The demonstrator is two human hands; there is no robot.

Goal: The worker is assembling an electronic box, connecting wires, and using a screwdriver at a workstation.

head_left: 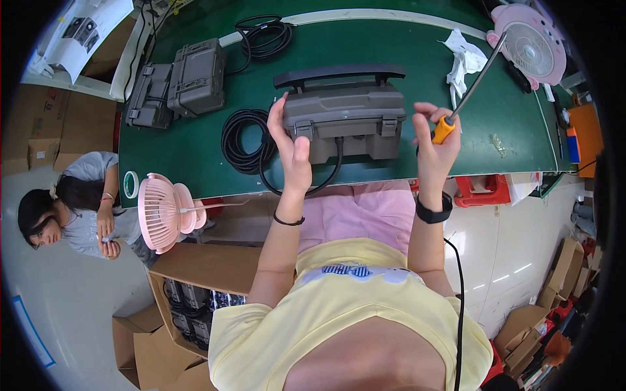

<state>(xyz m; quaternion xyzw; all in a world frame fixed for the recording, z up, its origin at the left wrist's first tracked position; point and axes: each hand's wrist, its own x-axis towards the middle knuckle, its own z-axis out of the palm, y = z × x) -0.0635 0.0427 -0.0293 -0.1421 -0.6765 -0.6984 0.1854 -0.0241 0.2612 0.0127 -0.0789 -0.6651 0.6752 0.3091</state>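
A dark grey hard plastic case [345, 111] with a long top handle and front latches stands on the green bench in front of me. My left hand [291, 153] grips its left end, thumb at the front and fingers along the side. My right hand [435, 143], just off the case's right end, is closed round the yellow handle of a screwdriver [479, 75]. The long metal shaft points up and to the right. From the case's front a black cable [340, 156] hangs and loops left toward a coil of black corrugated hose [244, 143].
Two more grey cases [197, 78] and another cable coil [267, 38] lie at the back left. A pink fan [160, 212] is at the bench's left front; another [531, 49] stands back right near crumpled white paper [464, 58]. A person [78, 202] is at left, beside cartons [202, 267].
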